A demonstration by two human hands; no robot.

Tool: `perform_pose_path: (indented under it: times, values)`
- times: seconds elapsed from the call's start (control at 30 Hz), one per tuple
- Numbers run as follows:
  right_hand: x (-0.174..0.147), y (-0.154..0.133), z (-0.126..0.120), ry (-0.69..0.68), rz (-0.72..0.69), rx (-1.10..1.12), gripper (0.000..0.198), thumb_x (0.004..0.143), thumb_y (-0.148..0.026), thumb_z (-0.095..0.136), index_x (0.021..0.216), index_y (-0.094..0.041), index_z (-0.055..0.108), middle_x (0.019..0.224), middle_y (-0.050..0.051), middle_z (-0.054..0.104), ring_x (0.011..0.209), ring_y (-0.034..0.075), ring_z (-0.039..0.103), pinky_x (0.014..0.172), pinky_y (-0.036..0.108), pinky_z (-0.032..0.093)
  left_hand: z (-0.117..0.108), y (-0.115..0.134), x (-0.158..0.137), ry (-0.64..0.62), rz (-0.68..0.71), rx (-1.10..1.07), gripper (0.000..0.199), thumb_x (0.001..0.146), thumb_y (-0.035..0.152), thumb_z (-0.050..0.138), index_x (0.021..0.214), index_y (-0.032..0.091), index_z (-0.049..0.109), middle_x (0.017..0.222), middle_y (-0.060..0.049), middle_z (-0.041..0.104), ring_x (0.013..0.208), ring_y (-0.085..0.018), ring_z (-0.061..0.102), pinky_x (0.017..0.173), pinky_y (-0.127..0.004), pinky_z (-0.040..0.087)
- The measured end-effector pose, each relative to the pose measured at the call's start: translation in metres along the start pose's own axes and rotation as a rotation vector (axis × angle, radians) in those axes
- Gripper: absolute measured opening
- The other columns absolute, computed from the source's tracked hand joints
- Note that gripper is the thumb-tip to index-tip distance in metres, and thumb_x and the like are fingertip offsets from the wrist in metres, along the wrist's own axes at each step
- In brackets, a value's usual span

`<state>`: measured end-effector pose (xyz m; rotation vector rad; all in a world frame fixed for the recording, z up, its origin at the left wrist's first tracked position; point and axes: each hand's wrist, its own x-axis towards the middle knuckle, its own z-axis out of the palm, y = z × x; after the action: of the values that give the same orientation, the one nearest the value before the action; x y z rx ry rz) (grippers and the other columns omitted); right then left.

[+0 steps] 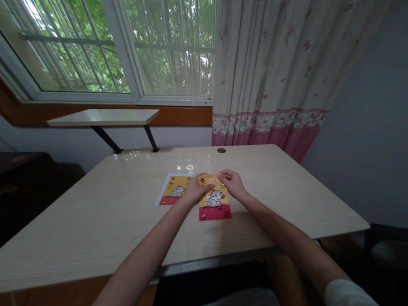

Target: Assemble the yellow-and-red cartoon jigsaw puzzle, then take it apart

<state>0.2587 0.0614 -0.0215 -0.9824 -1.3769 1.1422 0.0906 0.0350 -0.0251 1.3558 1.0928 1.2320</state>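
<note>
Picture card (215, 200) in yellow and red is held by its upper part over the middle of the worktop (115, 221), its printed side turned toward the wearer. It is pinched by the left hand (196, 190), with the thumb laid across the front and the fingers mostly hidden behind. Its upper right corner is pinched between thumb and fingertips by the right hand (234, 183). Whether the bottom edge is touching the worktop cannot be told.

A matching sheet (173, 190) with a pale border is laid flat just beyond the left hand and is partly covered by it. As far as can be judged, the card is already in a two-handed grip and has not been set down; how much handling is left cannot be told.

The near edge (217, 256) is crossed by both forearms. Wide stretches of worktop are offered to either side, while the far left is bounded by a raised shelf (105, 116) on black legs. Near the far edge, a round hole (221, 150) is set.
</note>
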Motion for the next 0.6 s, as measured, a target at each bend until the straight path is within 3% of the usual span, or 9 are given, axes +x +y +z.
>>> perform_pose_path:
  times: [0.33, 0.6]
  values:
    - [0.007, 0.007, -0.003, -0.065, 0.150, 0.119, 0.027, 0.063, -0.040, 0.070, 0.073, -0.017, 0.059, 0.052, -0.003, 0.060, 0.049, 0.011, 0.053, 0.052, 0.023, 0.041, 0.001, 0.006, -0.002, -0.028, 0.040, 0.120, 0.033, 0.057, 0.028, 0.077, 0.085, 0.014, 0.066, 0.077, -0.003, 0.068, 0.068, -0.017, 0.061, 0.066, -0.029, 0.049]
    - [0.014, 0.010, -0.008, -0.005, 0.116, 0.058, 0.033, 0.064, -0.044, 0.072, 0.078, -0.018, 0.057, 0.056, -0.001, 0.062, 0.054, 0.013, 0.059, 0.055, 0.023, 0.043, -0.004, -0.004, 0.004, 0.024, 0.072, 0.146, 0.034, 0.057, 0.030, 0.075, 0.086, 0.014, 0.067, 0.078, -0.004, 0.068, 0.071, -0.018, 0.061, 0.067, -0.029, 0.049]
